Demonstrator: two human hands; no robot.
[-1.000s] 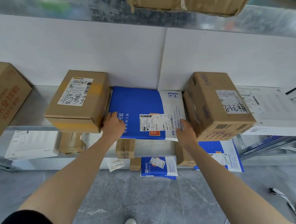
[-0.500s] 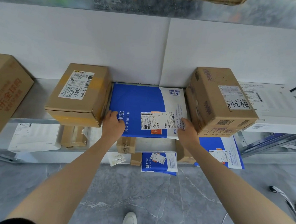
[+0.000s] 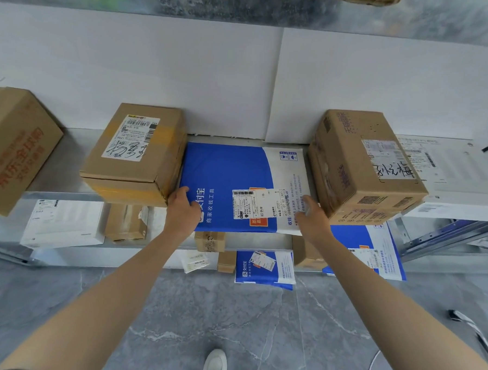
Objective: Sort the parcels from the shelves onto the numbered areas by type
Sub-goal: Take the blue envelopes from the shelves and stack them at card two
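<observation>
This is a parcel sorting room: metal shelves (image 3: 53, 194) at 12 o'clock carry labelled cardboard boxes (image 3: 134, 153) and blue mailers (image 3: 229, 178) above a grey stone floor (image 3: 230, 320).

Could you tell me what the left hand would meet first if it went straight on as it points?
The left hand touches the blue mailer; sliding over it, it would probably reach the white back panel, though depth is unclear.

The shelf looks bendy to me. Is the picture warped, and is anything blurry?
Head view: the wide lens bows the shelf at the sides; the right hand looks motion-smeared, the left hand sharper; the blue envelope has readable print.
</observation>
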